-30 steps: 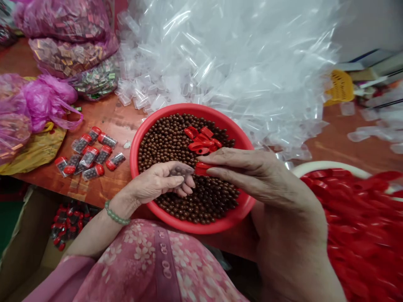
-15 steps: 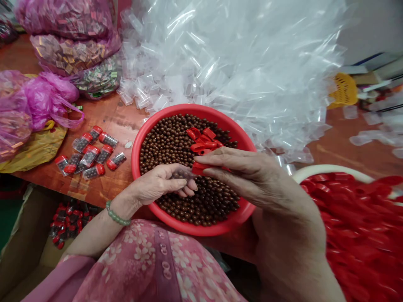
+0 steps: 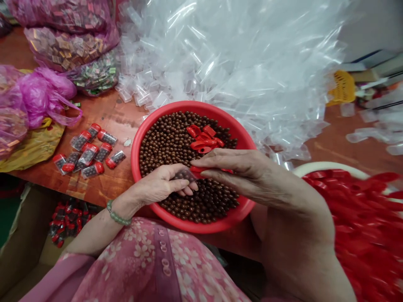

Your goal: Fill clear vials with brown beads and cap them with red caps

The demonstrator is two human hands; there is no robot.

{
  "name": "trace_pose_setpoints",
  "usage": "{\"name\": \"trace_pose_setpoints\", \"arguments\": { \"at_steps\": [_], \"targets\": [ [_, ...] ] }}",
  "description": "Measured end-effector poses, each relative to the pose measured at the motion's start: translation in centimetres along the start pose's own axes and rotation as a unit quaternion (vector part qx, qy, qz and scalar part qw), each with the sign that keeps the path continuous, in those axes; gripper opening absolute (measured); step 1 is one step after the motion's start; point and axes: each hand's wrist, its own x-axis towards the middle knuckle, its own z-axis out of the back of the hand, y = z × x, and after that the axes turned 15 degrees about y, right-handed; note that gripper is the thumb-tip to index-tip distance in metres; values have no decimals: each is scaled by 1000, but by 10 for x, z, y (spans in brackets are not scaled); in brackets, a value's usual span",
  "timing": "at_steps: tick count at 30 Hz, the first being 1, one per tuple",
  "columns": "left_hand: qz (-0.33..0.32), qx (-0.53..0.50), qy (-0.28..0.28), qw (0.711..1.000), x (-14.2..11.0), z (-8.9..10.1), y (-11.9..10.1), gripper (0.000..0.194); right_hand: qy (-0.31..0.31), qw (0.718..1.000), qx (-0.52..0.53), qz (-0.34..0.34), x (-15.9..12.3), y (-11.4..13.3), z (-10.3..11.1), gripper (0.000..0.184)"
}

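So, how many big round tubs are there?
2: the red tub in the middle, holding brown balls, and the cream-rimmed tub at the right, heaped with red pieces. Others may be hidden.

Clearance at basin

Narrow strip of worktop (image 3: 124, 126) between vials (image 3: 88, 154) and basin (image 3: 136, 157). Far side: tube heap (image 3: 220, 54) crowds the rim. Left hand (image 3: 160, 184), right hand (image 3: 267, 176) and the tube (image 3: 184, 176) between them block the middle; far-left beads (image 3: 160, 144) reachable from above. Caps (image 3: 206, 140) lie just beyond. Right arm (image 3: 299, 235) fills the way to bowl (image 3: 327, 165).
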Motion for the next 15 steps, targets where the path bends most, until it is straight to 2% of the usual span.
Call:
{"name": "trace_pose_setpoints", "arguments": {
  "at_steps": [4,6,9,12,15],
  "targets": [
    [-33,-21,-28,999,1,0,-1,26,4,1000,-21,-12,-9,-1,7,25],
    [-42,-36,-28,998,1,0,-2,30,-14,999,-8,-28,-11,-3,8,24],
    [-37,-52,-24,998,1,1,-1,31,-111,991,42,-56,-9,-3,1,22],
    [-48,-66,-39,996,0,0,-1,34,-241,964,96,-55,-2,2,-14,27],
    [-71,-28,-31,997,-3,-1,0,33,-314,942,115,-40,4,10,-30,29]
  ]
}}
